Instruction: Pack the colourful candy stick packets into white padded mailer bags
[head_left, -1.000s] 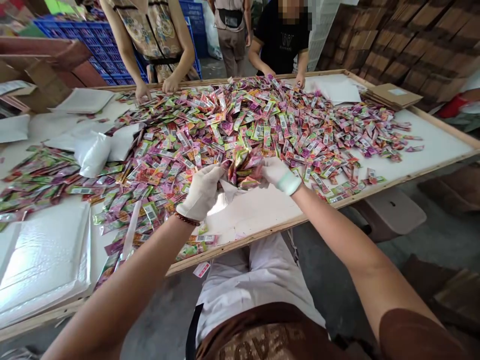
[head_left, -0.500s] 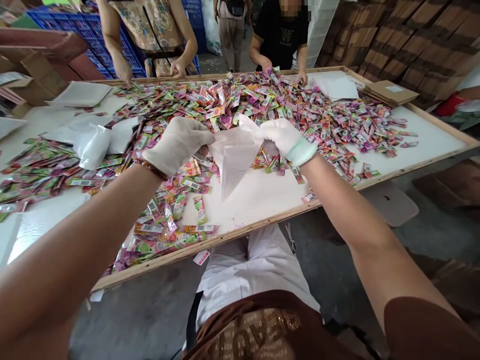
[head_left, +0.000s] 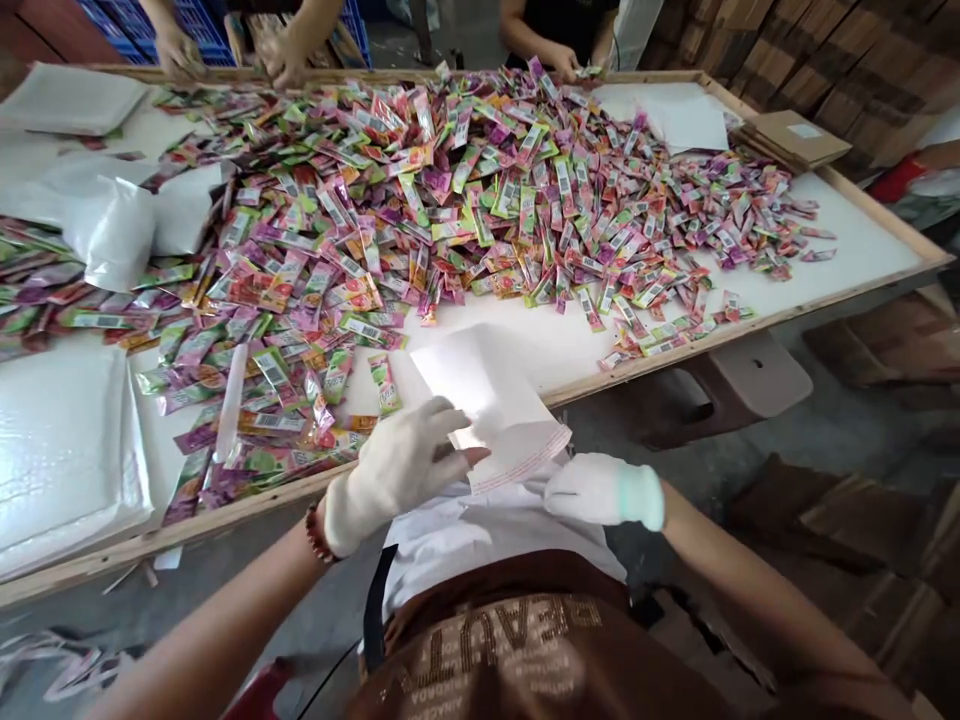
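Note:
A white mailing bag with red print along its near edge lies tilted over the table's front edge, above my lap. At its left side is my left hand, in a white knit glove, with the thumb and fingers apart and their tips against the bag. My right hand, gloved with a mint cuff, is closed just below the bag's near right corner. Whatever its fingers hold is hidden. Past the bag spreads a big heap of small colourful sachets, pink, green and purple.
A wooden rim borders the table. Stacked white bags lie at the left, with bulging white packets behind them. Cardboard pieces sit at the far right corner. Across the table, co-workers' hands handle sachets. A stool stands at the right.
Both my hands have come down towards my lap with the mailing bag. The bag has turned, its printed edge now towards me. My left fingers have spread from their pinch. The view tilts lower.

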